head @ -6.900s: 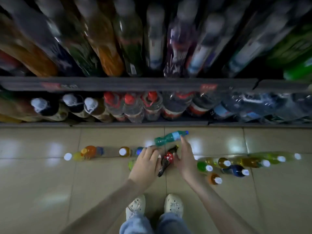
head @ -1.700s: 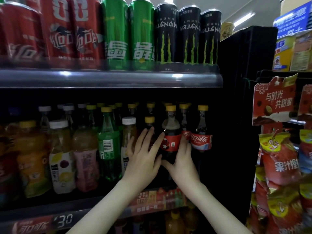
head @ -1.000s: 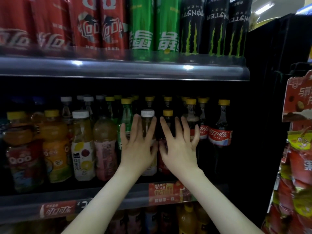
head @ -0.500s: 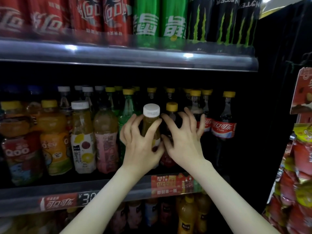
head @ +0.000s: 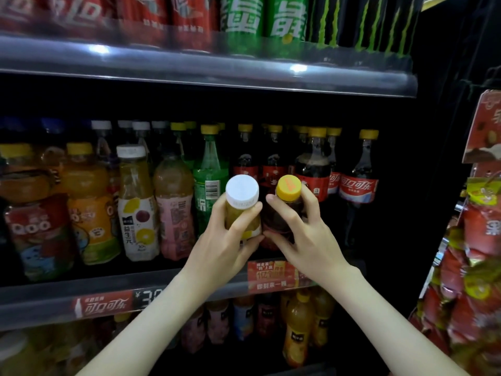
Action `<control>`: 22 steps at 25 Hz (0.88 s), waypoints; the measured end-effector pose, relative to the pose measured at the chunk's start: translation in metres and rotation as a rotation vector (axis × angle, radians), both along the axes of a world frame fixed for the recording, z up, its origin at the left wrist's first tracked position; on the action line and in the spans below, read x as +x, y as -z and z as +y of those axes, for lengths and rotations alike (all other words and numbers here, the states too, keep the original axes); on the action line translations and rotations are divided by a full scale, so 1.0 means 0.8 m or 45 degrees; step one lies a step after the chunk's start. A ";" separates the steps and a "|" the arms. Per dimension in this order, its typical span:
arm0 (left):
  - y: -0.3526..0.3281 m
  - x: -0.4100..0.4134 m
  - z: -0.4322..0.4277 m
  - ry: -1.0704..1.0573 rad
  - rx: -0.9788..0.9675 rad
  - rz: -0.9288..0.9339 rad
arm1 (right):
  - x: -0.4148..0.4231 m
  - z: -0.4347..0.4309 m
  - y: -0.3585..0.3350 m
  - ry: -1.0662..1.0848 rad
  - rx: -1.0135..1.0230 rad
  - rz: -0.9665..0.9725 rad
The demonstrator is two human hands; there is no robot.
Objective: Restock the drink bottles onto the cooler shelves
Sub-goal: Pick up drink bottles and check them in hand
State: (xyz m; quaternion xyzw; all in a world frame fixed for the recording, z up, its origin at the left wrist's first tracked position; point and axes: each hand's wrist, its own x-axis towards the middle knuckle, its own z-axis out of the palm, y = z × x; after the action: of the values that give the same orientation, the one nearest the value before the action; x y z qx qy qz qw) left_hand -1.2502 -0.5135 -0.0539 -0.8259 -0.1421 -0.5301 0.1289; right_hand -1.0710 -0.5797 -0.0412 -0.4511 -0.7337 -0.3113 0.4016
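Holding two bottles, fingers curled: white-capped yellow juice bottle [head: 242, 198] in my left hand [head: 221, 249], yellow-capped cola bottle [head: 289, 192] in my right hand [head: 307, 241].

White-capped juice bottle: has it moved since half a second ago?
Yes. The left hand has drawn the white-capped juice bottle outward, cap tipped toward the camera, lower against the standing green Sprite bottle.

yellow juice bottle [head: 242, 210], dark cola bottle [head: 286, 213], side by side, tilted

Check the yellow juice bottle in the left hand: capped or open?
Capped. A white cap sits on the juice bottle, which the left hand grips below it.
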 end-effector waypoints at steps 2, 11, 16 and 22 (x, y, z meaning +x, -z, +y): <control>-0.002 -0.002 -0.008 -0.001 0.044 -0.064 | -0.001 -0.009 0.000 -0.003 0.090 -0.005; -0.005 -0.065 -0.139 -0.208 -0.009 -0.152 | -0.043 -0.115 -0.005 -0.140 0.077 0.063; 0.082 -0.136 -0.241 -0.392 -0.365 0.006 | -0.095 -0.173 0.083 -0.346 -0.334 0.077; 0.204 -0.270 -0.356 -0.740 -0.895 0.106 | -0.223 -0.212 0.204 -0.699 -0.908 0.091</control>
State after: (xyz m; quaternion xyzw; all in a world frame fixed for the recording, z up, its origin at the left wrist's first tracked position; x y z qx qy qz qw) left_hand -1.4660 -0.7983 -0.2171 -0.7659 -0.5340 -0.3579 -0.0101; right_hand -1.2492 -0.7497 -0.2046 -0.3604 -0.8732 0.0947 0.3140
